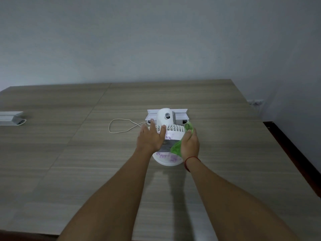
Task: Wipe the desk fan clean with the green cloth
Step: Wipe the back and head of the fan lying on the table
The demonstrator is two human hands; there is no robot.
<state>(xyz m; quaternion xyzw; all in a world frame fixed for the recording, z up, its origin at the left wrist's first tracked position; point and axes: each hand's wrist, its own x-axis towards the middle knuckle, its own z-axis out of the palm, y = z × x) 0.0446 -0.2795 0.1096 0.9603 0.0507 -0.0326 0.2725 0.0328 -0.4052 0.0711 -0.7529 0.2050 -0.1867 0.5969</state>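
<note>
Right hand (190, 145) grips green cloth (176, 148); left hand (151, 138) flat on fan (166, 116), front nearward.

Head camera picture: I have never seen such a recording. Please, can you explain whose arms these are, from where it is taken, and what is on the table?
There is no machine here. One camera, worn on a person's head, looks forward and down, so the two arms reaching in from the bottom are that person's own. On the wooden table stands a white desk fan, and its white cord loops to the left. The left hand rests with fairly straight fingers on the fan's grille. The right hand holds a green cloth against the fan's right side. Behind the fan lies a white tray-like box. A similar one lies at the table's far left.
</note>
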